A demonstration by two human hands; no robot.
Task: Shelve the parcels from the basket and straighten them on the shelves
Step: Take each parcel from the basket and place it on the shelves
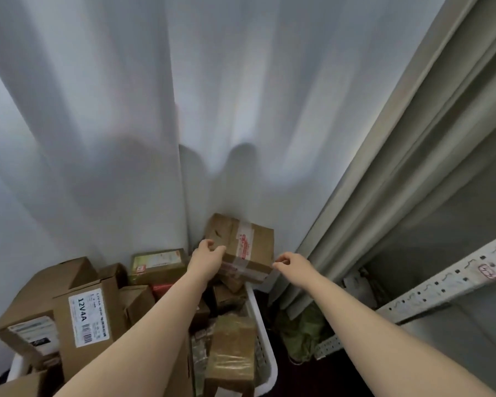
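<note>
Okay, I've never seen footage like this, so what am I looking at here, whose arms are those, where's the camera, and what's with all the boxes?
There is no machine here. The one picture comes from a wide-angle camera worn on a person's head, looking forward and down, so the two bare arms are the wearer's own. Below them is a white basket piled with cardboard parcels, one with a 12V4A label. Both hands are at the taped brown parcel on top of the pile at the far end. The left hand grips its near left corner; the right hand has its fingertips at the right edge, though I cannot tell if they are closed on it. Behind hangs a pale curtain, and on the right is a metal shelf where parcels go.
</note>
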